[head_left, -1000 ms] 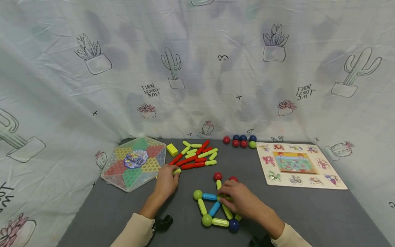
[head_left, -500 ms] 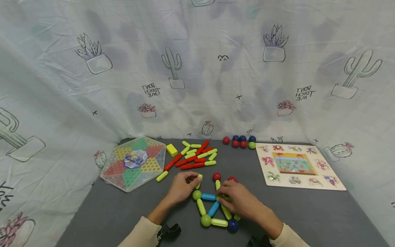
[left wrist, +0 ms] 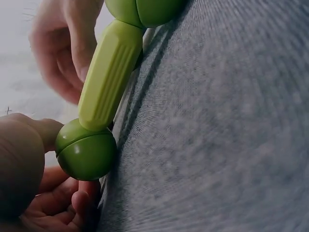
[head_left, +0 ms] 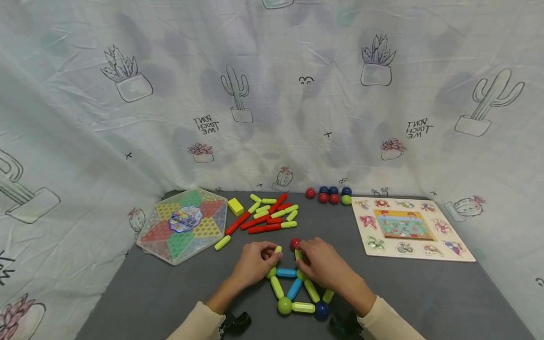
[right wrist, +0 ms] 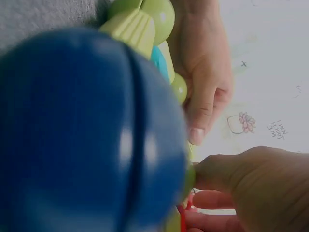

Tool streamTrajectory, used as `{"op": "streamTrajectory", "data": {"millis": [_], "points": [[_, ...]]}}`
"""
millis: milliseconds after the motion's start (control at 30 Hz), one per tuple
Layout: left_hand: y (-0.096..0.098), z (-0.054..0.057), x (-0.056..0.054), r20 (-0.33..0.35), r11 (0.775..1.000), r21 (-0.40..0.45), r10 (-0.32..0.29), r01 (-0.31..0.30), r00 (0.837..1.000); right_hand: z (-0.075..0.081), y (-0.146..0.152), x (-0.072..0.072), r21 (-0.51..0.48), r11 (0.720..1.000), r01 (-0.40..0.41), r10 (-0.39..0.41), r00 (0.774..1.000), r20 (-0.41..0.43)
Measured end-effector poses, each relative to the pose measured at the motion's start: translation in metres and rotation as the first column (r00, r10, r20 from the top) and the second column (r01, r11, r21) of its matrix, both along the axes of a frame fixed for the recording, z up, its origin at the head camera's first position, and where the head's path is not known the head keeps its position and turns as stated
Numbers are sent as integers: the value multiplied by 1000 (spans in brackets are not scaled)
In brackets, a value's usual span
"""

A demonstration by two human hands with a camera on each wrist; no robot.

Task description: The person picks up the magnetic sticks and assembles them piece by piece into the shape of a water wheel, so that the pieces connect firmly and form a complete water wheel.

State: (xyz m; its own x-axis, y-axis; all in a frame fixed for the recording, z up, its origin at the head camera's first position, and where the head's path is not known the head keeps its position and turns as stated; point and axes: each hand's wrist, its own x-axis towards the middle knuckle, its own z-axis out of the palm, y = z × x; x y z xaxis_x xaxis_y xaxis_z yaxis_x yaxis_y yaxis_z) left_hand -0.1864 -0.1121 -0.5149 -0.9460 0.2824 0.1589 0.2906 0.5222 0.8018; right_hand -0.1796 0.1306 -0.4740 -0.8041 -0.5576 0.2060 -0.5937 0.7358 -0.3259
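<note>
Head view: I observe the left hand [head_left: 253, 261] pinching a yellow-green rod [head_left: 278, 249] between thumb and fingers, at the left corner of a rod-and-ball frame [head_left: 294, 289] on the table. The right hand [head_left: 325, 261] has bent fingers on the frame's far side, near a red ball [head_left: 295, 243]; what they pinch I cannot tell. A flat, clear hexagonal case [head_left: 206, 244] lies left, showing a red, yellow and green star.

Left wrist view: a green ball [left wrist: 87, 150] shows between left thumb and fingers.

Right wrist view: a blue ball [right wrist: 91, 135] fills the foreground.
</note>
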Motion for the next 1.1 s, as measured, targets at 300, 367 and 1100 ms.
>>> {"op": "streamTrajectory", "data": {"millis": [300,367,1100], "points": [[1,-2,1,-15,999,-46,-19,18,1000,-6,-9,-6,-59,998,-3,9,995,97],[0,-1,0,-17,999,-51,-19,18,1000,-7,-10,-7,-71,997,-9,18,993,120],[-5,2,3,-59,993,-58,-107,104,993,3,-1,6,-46,985,-166,170,981,94]]}}
